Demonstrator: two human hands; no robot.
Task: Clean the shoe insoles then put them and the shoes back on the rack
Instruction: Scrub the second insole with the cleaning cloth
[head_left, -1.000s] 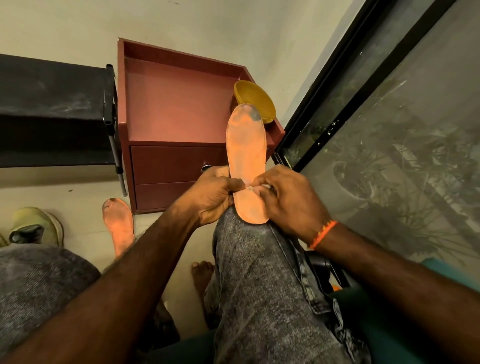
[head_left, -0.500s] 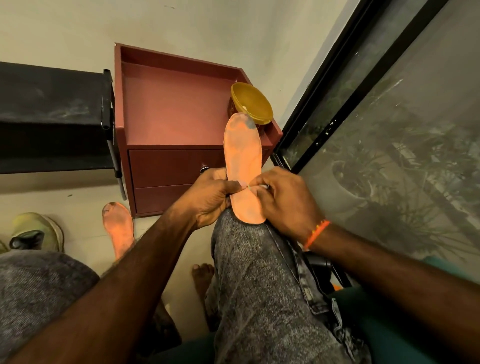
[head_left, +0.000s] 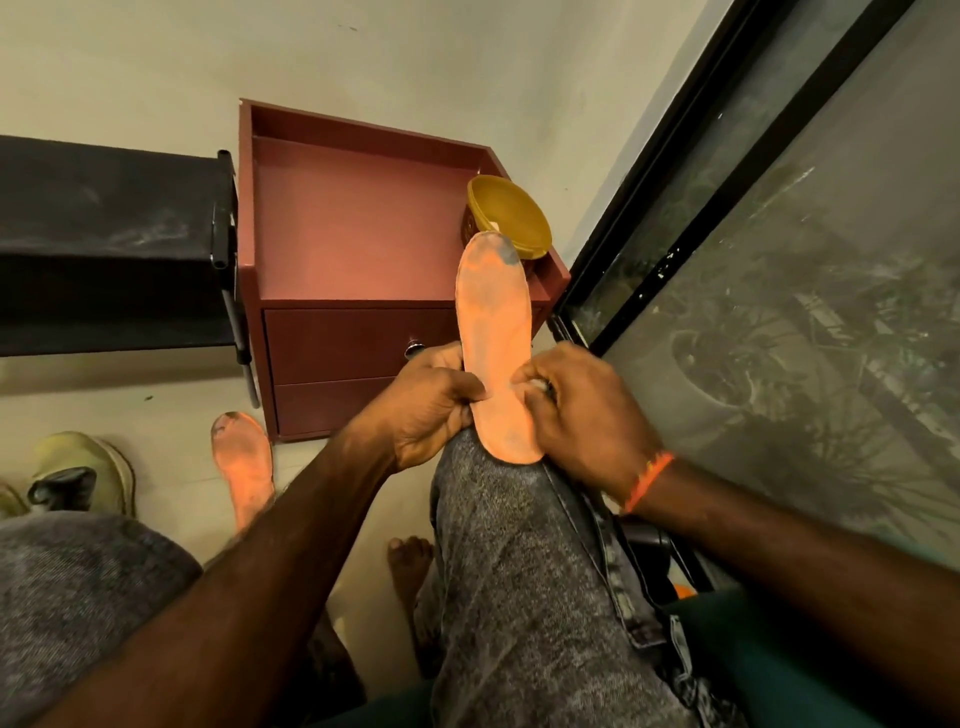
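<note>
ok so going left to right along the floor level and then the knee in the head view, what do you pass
shoe → insole on the floor → left hand → insole on the knee → right hand → orange wristband → window glass

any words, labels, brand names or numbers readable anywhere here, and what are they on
None: no text can be read in this view.
Orange foam insole gripped by the left hand and right hand: only grey dirt marks, no print.
Second orange insole on the floor: smudges only.
Yellow-green shoe: no legible brand.
Round yellow bowl on the red-brown wooden cabinet: a pattern on its side, too blurred to read.
</note>
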